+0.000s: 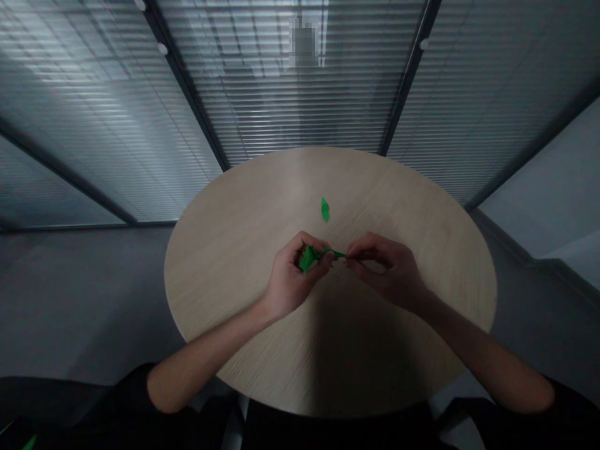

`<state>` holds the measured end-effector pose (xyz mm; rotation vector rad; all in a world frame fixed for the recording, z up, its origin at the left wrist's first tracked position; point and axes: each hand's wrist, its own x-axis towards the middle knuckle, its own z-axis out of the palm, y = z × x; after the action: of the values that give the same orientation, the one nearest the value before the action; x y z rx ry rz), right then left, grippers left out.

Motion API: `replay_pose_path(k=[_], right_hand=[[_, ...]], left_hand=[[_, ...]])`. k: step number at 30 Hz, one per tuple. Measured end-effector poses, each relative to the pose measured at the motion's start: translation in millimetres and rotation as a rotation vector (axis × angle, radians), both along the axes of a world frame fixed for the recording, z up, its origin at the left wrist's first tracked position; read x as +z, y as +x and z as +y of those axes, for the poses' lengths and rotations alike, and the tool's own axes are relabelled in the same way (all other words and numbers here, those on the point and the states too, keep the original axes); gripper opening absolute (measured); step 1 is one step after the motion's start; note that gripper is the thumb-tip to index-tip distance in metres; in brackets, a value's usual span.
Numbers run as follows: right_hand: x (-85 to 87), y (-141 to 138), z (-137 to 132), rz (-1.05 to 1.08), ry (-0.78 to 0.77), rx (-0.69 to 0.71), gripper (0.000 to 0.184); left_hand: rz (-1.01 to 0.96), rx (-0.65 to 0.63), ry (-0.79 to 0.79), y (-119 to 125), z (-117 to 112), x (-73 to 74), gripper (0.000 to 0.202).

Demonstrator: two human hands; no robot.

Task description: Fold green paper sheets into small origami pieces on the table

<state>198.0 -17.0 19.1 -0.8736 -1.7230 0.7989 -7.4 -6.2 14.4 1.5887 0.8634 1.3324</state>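
Over the middle of the table, my left hand (293, 272) is closed around a bright green folded piece, seemingly paper (307, 258). Its wide, crumpled end shows in my palm, and a thin twisted end runs out to the right between thumb and forefinger. My right hand (387, 265) pinches the tip of that thin end with thumb and fingertips. Part of the green piece is hidden by my left fingers. Just beyond my hands, a flat green leaf-shaped piece (325, 210) lies on the table.
The round light-wood table (225, 219) spans the middle of the view, with my shadow on its near part. Glass panels with blinds (300, 112) stand behind it. A bit of green (29, 443) shows at the lower left corner.
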Motion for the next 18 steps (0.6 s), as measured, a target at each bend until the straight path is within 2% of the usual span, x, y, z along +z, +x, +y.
replay_pose_path(k=[6, 11, 15, 18], right_hand=[[2.3, 3.4, 2.9, -0.131, 0.097, 0.013, 0.006], [4.5, 7.7, 4.1, -0.222, 0.085, 0.084, 0.006], [4.8, 8.8, 3.2, -0.202, 0.026, 0.066, 0.011], [3.1, 7.3, 1.8, -0.158, 0.016, 0.045, 0.005]], left_hand=[[0.040, -0.018, -0.018, -1.4, 0.5, 2.5, 0.018], [0.032, -0.049, -0.026, -3.1, 1.5, 2.7, 0.018], [0.034, -0.019, -0.028, -3.2, 1.7, 3.0, 0.019], [0.034, -0.008, -0.027, -2.9, 1.5, 3.5, 0.019]])
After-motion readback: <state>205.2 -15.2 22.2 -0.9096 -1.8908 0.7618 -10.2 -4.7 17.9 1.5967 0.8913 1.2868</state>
